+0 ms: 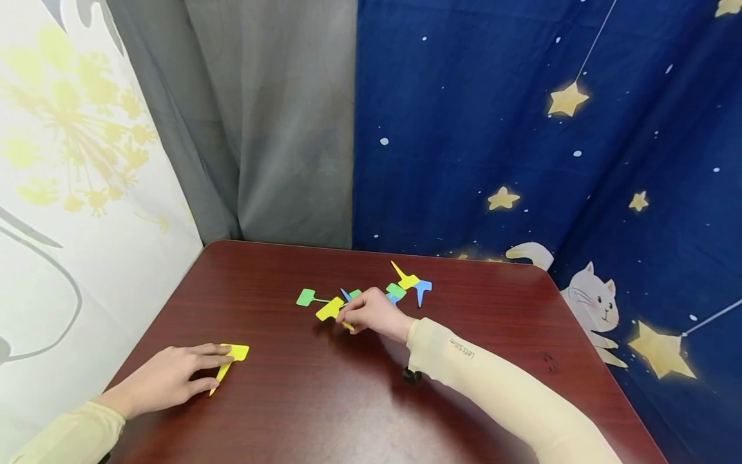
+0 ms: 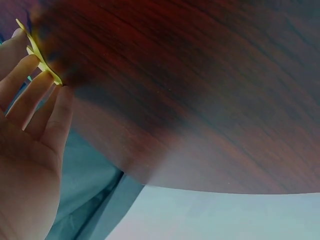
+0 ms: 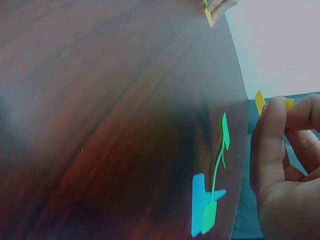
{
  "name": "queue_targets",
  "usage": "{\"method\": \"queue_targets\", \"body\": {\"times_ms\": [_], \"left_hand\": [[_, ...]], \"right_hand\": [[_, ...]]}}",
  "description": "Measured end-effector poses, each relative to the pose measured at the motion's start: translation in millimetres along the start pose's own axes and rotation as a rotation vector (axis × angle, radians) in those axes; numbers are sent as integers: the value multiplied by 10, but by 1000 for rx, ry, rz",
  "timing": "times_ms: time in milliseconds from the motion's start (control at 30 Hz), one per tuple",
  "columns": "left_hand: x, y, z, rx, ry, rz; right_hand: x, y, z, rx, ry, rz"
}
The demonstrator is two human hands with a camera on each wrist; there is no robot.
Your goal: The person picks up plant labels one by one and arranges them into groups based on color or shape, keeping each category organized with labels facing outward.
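Note:
My right hand [image 1: 377, 312] pinches a yellow T-shaped plant label [image 1: 330, 309] between thumb and fingers, held above the table. In the right wrist view, part of that yellow label [image 3: 260, 102] shows past the fingertips of the right hand [image 3: 285, 150]. On the table's left side, my left hand [image 1: 180, 377] rests its nearly straight fingertips on another yellow plant label [image 1: 236, 352], the thumb beside its pointed stem. The left wrist view shows this label [image 2: 42, 62] at the fingertips of the left hand [image 2: 35, 115].
Beyond the right hand lie a green label [image 1: 306, 297], a yellow label [image 1: 408, 281], a blue label [image 1: 424, 287] and another green one [image 1: 397, 290], partly overlapping. The dark red wooden table [image 1: 278, 412] ends at grey and blue curtains [image 1: 290, 129].

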State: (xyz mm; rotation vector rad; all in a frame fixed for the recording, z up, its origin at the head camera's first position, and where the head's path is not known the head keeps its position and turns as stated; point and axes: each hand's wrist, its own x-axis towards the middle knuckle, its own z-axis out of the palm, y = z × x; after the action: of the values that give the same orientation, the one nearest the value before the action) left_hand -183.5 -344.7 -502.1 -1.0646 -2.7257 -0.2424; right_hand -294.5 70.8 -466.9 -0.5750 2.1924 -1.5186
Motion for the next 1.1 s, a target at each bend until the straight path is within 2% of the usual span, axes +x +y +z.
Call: {"method": "queue_targets", "body": {"times_ms": [367, 733, 1100], "left_hand": [[25, 11, 20, -8, -11, 0], [68, 45, -21, -7, -53, -51], [98, 85, -63, -27, -117, -101]], "right_hand": [[22, 21, 267, 19, 6, 39], [97, -134, 553, -53, 8, 57], [166, -242, 1019, -156, 32, 64]]}}
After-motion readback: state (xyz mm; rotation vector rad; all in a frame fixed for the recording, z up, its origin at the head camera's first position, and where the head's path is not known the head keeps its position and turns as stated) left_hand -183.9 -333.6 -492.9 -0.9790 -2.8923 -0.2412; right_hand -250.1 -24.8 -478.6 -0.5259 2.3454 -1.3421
